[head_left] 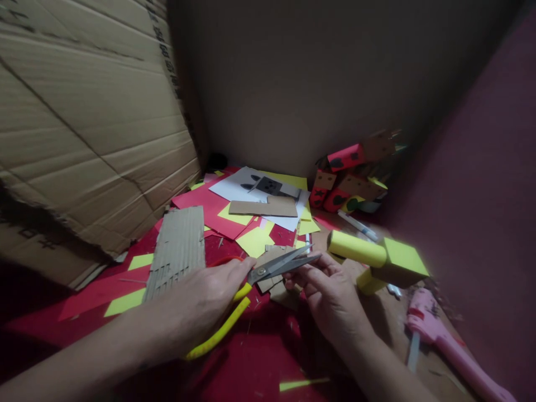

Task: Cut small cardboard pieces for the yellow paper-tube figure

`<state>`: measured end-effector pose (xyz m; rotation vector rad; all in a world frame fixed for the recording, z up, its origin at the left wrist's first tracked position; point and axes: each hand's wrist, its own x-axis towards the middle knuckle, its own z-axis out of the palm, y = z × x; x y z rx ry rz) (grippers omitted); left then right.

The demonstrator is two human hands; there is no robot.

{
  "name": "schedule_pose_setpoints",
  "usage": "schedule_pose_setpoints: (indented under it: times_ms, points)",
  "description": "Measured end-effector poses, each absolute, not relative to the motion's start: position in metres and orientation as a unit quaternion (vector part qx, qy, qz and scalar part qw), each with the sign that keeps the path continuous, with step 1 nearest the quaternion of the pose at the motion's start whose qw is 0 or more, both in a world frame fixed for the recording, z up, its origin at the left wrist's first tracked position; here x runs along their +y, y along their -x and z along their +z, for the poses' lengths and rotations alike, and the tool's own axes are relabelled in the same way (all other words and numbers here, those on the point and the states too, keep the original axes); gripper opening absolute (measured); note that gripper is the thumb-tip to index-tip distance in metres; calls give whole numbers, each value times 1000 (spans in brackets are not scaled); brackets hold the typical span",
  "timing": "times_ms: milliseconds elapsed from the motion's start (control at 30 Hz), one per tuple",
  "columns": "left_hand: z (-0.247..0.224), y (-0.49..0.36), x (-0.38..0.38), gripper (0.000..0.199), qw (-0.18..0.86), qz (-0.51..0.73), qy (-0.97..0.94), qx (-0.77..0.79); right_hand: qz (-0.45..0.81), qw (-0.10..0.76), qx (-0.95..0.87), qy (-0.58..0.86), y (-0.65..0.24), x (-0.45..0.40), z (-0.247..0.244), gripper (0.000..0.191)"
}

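Note:
My left hand (220, 285) is closed on a pair of scissors (268, 272) with yellow handles. Their blades are parted slightly and point right, toward my right hand. My right hand (329, 290) has its fingers pinched together right at the blade tips; what they hold, if anything, is too small to tell. Beneath the blades lies a small cardboard scrap (270, 255). A bit of a red curved handle shows behind my left hand. Left of that hand a strip of corrugated cardboard (180, 237) rests on the red surface (259, 340).
At left stands a large cardboard sheet (96, 111). Cut paper, a drawing sheet (230, 187) and a cardboard piece (262, 209) lie ahead. To the right are a yellow paper-covered figure (404, 259), a pink glue gun (444, 335) and several red and brown box figures (345, 187).

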<state>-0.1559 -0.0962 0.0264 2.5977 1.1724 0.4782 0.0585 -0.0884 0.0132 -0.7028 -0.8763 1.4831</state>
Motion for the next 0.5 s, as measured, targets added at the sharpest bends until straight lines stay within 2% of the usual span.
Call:
schedule_pose_setpoints:
  times_ms: [500]
  points:
    - [27,155,-99,26,123,148,-888,417,651,592,-365,304,-59,-89,13,11]
